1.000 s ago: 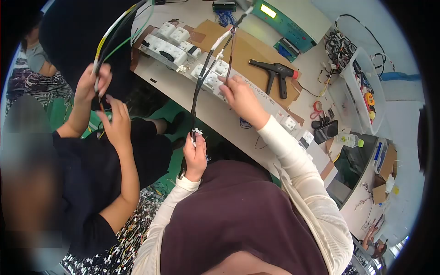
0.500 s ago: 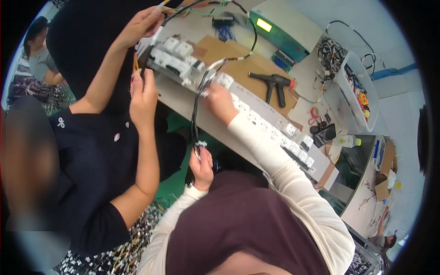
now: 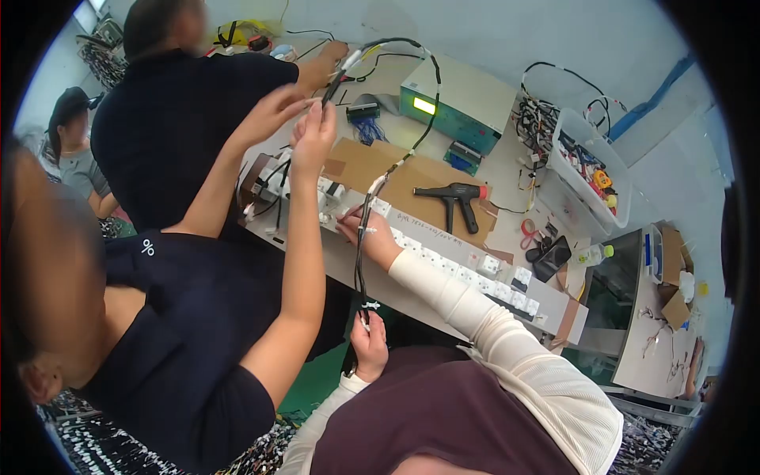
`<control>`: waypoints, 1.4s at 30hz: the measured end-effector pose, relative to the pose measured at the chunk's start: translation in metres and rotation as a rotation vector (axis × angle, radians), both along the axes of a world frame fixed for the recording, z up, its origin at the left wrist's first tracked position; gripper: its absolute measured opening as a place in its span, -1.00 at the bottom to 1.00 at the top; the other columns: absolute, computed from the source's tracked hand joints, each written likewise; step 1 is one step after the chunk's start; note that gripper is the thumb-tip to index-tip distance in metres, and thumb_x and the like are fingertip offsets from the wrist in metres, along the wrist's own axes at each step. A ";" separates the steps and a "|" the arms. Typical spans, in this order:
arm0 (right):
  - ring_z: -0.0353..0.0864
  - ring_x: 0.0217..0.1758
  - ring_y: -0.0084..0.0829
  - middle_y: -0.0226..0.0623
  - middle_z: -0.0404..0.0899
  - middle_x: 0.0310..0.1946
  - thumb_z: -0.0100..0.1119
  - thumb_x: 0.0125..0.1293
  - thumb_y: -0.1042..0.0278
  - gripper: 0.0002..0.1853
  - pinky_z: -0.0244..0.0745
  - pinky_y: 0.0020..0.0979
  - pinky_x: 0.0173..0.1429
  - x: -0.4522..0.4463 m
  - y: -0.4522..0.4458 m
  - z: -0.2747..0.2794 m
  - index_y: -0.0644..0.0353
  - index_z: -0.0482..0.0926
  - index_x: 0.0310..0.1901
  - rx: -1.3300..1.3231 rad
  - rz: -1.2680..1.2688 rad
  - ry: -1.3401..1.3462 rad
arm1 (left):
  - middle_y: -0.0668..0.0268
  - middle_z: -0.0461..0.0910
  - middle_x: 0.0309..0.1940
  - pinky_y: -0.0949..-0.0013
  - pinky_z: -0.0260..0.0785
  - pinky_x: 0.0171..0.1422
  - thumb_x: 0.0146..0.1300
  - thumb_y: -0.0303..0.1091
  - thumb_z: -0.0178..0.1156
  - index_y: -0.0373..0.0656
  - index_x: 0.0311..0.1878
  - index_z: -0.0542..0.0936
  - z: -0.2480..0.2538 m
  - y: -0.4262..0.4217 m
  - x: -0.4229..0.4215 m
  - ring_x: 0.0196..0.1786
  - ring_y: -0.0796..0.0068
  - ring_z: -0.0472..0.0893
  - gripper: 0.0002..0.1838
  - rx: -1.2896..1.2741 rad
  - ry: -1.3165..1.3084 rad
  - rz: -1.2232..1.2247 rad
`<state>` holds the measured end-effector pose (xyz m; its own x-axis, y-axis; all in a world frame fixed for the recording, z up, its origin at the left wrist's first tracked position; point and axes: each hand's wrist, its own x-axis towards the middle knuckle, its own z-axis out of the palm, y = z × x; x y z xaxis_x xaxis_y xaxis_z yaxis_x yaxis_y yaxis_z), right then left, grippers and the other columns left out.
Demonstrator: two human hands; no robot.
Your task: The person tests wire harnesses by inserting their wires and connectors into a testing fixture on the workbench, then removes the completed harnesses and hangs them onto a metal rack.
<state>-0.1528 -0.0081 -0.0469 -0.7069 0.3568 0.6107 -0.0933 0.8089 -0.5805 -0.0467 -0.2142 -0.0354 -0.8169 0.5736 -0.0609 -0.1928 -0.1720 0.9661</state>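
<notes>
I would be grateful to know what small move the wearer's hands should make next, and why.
I would probably guide a lead toward the white connector blocks with the right hand, which appears close to that row, while the left hand steadies the cable bundle lower down.

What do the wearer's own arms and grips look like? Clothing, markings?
Left arm: long cream fabric sleeve, cuffed at the wrist. Right arm: matching ribbed cream sleeve, bunched in folds along the forearm. Left grip and right grip: human hands, no gloves visible. No sleeve markings visible.
</notes>
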 end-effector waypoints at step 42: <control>0.62 -0.30 -0.55 -0.39 0.62 -0.37 0.00 0.56 0.15 -0.68 0.52 -0.47 -0.15 0.207 -0.004 0.142 0.29 0.56 -0.09 -1.091 0.322 -0.253 | 0.31 0.36 -0.01 0.28 0.26 0.32 0.57 0.26 -0.28 -0.25 0.44 0.21 0.126 0.120 -0.041 0.04 0.44 0.42 -0.26 0.245 0.023 -0.519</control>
<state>0.0541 -0.0120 0.0948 -0.9184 0.3872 -0.0811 0.0147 -0.1714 -0.9851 -0.0873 -0.0938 0.0909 -0.4242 0.8948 0.1391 -0.2907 -0.2801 0.9149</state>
